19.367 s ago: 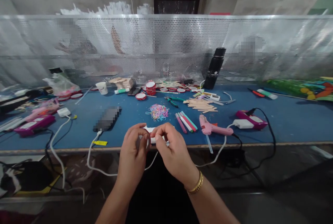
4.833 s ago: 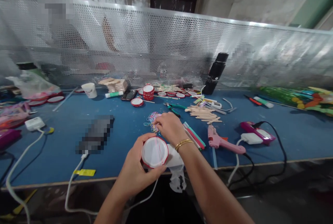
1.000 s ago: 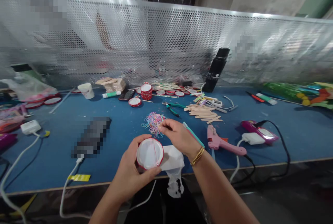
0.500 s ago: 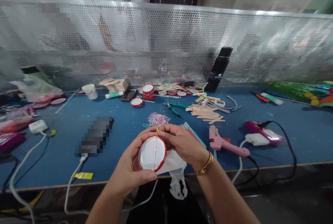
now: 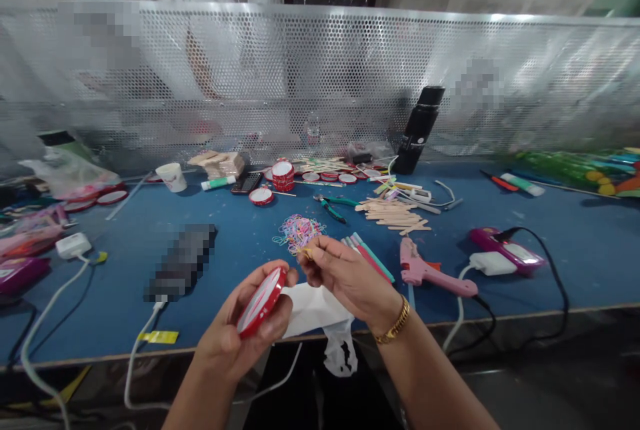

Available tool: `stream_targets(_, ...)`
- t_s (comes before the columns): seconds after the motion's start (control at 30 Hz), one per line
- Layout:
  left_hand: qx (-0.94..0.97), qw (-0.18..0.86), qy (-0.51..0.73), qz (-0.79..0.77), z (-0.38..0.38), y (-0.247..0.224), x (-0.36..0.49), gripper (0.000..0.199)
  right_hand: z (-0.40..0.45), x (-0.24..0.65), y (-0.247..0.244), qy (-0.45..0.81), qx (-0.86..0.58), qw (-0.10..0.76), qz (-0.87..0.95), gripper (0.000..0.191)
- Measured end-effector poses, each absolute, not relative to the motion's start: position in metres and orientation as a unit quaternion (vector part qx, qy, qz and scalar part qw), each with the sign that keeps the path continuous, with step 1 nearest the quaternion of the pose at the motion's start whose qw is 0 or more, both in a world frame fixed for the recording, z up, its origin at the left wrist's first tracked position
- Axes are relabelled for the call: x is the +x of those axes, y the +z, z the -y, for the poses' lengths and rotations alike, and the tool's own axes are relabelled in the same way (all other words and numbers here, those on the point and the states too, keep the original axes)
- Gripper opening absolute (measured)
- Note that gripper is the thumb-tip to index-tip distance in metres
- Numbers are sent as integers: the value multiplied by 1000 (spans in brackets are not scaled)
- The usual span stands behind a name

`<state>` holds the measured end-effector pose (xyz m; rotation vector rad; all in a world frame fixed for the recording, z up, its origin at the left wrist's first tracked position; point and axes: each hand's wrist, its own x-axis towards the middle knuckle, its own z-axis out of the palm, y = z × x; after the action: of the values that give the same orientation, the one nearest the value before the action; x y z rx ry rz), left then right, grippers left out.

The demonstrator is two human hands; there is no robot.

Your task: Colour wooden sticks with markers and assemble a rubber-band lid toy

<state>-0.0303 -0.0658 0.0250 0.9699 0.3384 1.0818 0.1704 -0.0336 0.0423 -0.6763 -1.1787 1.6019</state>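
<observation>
My left hand (image 5: pixel 235 330) is closed around a round red-rimmed lid (image 5: pixel 263 303) with a pale inner face, tilted up on edge, and a pinkish strand lies across that face. To its right, my right hand (image 5: pixel 345 277) pinches a small yellow rubber band (image 5: pixel 306 253) between thumb and fingers, apart from the lid. Just beyond my fingers is a loose pile of multicoloured rubber bands (image 5: pixel 300 231). A white sheet (image 5: pixel 315 310) lies under my hands at the table's front edge.
A pink glue gun (image 5: pixel 430 273), wooden sticks (image 5: pixel 393 215) and green-handled pliers (image 5: pixel 333 207) lie to the right. Red-rimmed lids (image 5: pixel 283 177) are stacked behind. A phone (image 5: pixel 185 260) with a cable is on the left. A perforated metal screen (image 5: pixel 320 77) stands at the back.
My right hand has come away from the lid with the yellow band. My left hand has moved left and down, turning the lid from facing me to edge-on.
</observation>
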Motion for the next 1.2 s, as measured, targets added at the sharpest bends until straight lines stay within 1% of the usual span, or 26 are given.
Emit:
stream_targets(0.1,459,717,487,-196,68,28,-34,83,32,172,41,617,-312,512,510,47)
stream_targets(0.17,483,681,496,-238,68,29,-37,87,32,173,42,581,-333,515,536,44)
stream_targets(0.27,523,631,505,-270,66,32,-38,84,34,172,44,557,-333,507,567,41)
stream_targets(0.43,566,616,480,-265,64,34,-31,81,40,168,46,577,-315,489,574,44)
stream_targets(0.6,577,586,503,-264,61,28,-32,82,41,167,44,596,-317,472,567,49)
stream_targets(0.77,538,641,493,-239,63,25,-35,95,40,166,41,586,-337,482,558,48)
stream_targets(0.83,517,671,488,-211,67,27,-35,91,41,165,40,591,-328,487,554,47)
stream_targets(0.93,478,702,496,-180,71,32,-41,80,43,168,42,638,-285,509,503,46)
stream_targets(1.0,446,710,513,-183,73,35,-50,80,45,174,44,670,-254,525,459,46)
stream_targets(1.07,408,721,525,-196,73,36,-59,82,47,182,45,675,-236,542,442,46)
stream_targets(1.13,389,729,528,-196,71,35,-64,81,49,187,43,680,-211,537,453,43)
stream_targets(1.2,401,724,530,-182,68,33,-62,79,51,188,39,704,-159,503,475,36)
